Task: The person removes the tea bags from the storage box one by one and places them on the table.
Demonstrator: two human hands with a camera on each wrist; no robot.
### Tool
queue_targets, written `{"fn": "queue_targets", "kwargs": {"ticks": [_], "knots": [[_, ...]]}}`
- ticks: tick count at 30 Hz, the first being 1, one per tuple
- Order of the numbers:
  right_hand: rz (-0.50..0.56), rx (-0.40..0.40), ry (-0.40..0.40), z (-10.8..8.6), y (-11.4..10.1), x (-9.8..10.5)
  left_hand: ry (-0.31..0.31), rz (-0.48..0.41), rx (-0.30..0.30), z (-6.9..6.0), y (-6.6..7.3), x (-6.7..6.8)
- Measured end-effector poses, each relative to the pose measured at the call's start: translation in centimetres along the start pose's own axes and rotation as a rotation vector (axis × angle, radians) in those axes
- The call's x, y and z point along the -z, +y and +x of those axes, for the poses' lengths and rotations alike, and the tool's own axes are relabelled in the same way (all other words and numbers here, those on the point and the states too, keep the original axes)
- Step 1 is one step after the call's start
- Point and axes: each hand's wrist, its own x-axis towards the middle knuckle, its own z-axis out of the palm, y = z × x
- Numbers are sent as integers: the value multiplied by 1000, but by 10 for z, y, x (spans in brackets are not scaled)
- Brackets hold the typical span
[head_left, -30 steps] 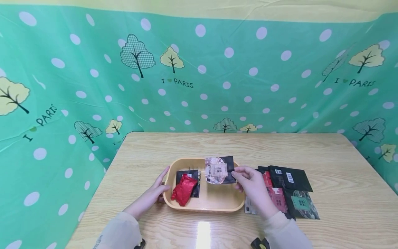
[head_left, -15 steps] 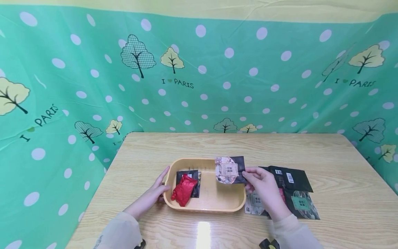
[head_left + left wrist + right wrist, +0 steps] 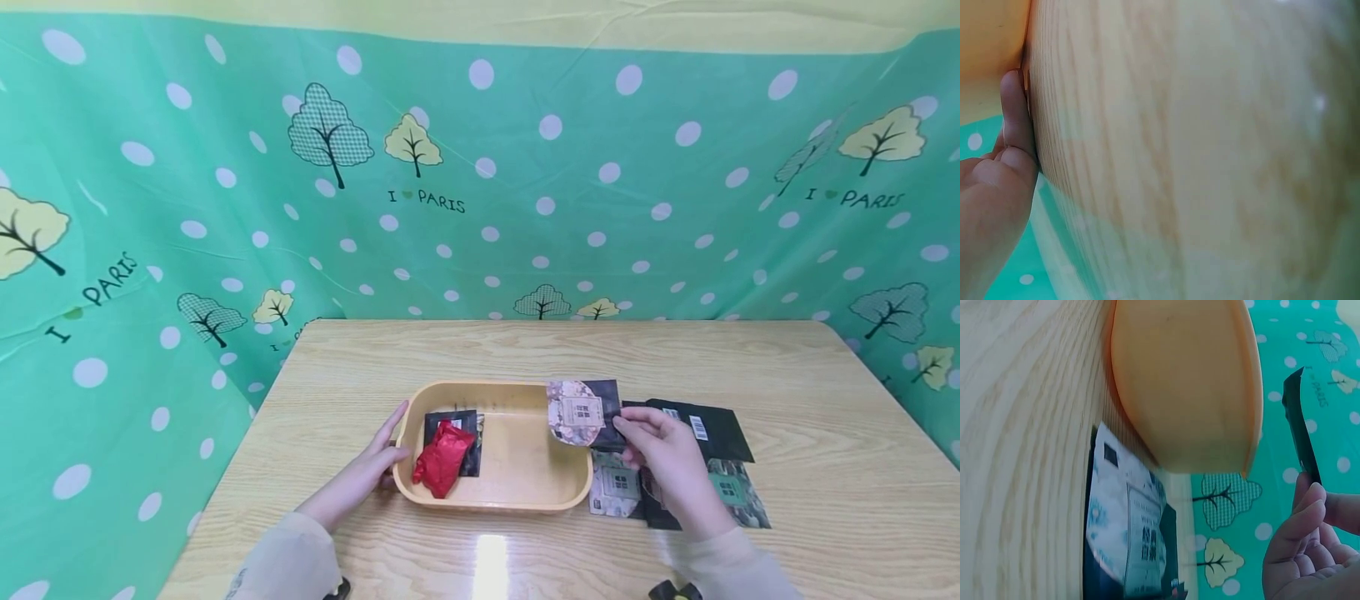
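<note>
A cream-orange oblong plastic box (image 3: pixel 525 502) stands mid-table. My left hand (image 3: pixel 367 471) rests against its left end with fairly straight fingers; the left wrist view shows the hand (image 3: pixel 1007 169) low beside the box wall (image 3: pixel 991 56). Between thumb and fingers, my right hand (image 3: pixel 667 454) pinches the edge of a flat black packet with a pale floral print (image 3: pixel 581 414). This packet is raised over the box's right end. In the right wrist view it appears nearly edge-on (image 3: pixel 1300 425). Inside the box, at the left, a crumpled red foil packet (image 3: pixel 444 458) lies on dark packets (image 3: pixel 471 458).
Right of the box lie several flat packets: black ones with barcode labels (image 3: pixel 716 429), one with a green label (image 3: pixel 738 492), and a pale floral one (image 3: pixel 615 487). My right hand partly covers the pile. A patterned green cloth (image 3: pixel 480 167) hangs behind the wooden table (image 3: pixel 450 350).
My right hand has moved rightward with the floral packet, from over the middle of the box to its right end. The left hand and the box have stayed put.
</note>
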Motion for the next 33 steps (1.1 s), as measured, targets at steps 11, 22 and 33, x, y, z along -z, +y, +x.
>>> {"fn": "queue_targets", "kwargs": {"ticks": [11,22,33], "knots": [[-66,-5,40,-2,4,24,-12,-6,-17,1,-1,1],[-26,37,32,2,16,55,8,11,6,0,1,0],[-34,21,2,5,24,92,-27,-26,-36,0,0,-1]]}}
